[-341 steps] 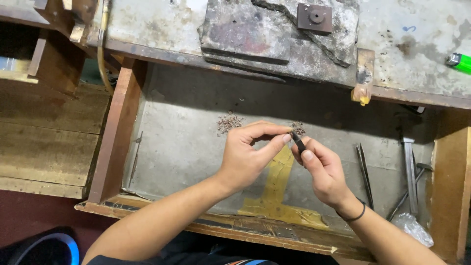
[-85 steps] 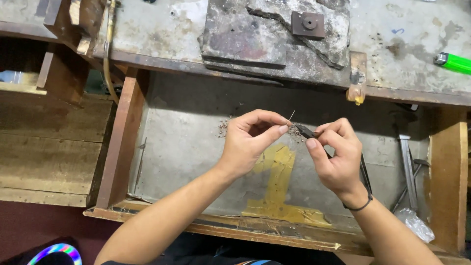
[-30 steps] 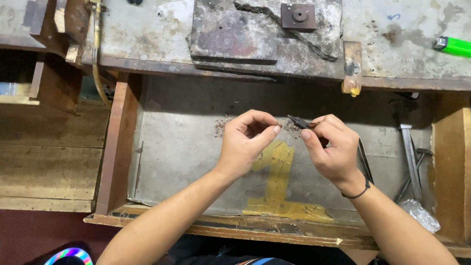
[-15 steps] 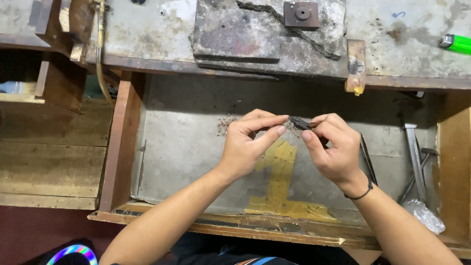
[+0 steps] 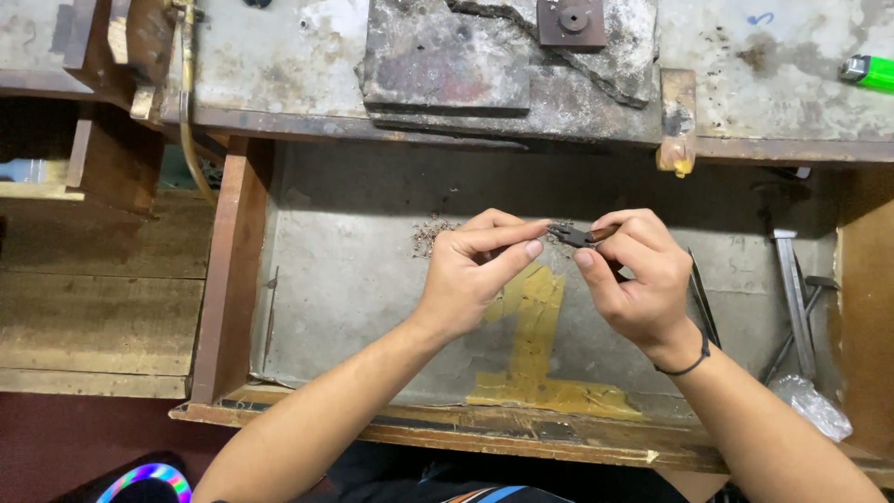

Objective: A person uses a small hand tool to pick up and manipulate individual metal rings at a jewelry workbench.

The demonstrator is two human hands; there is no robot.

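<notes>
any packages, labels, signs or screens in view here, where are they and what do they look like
No signs or screens show.
Clear plastic bag: crumpled, in the drawer's near right corner, beside the metal tools.
Yellow tape: strips stuck flat on the grey drawer floor, below the hands, forming an upright bar on a base.
Blue pen mark: small scribble on the benchtop, upper right, left of the green lighter.

Bare arms, one wristband

Both forearms bare, no sleeves in view. Left hand [image 5: 470, 279]: no rings, no watch. Right hand [image 5: 633, 284]: thin black band [image 5: 687, 361] round the wrist, nothing else worn. Nails short, unpainted.
</notes>
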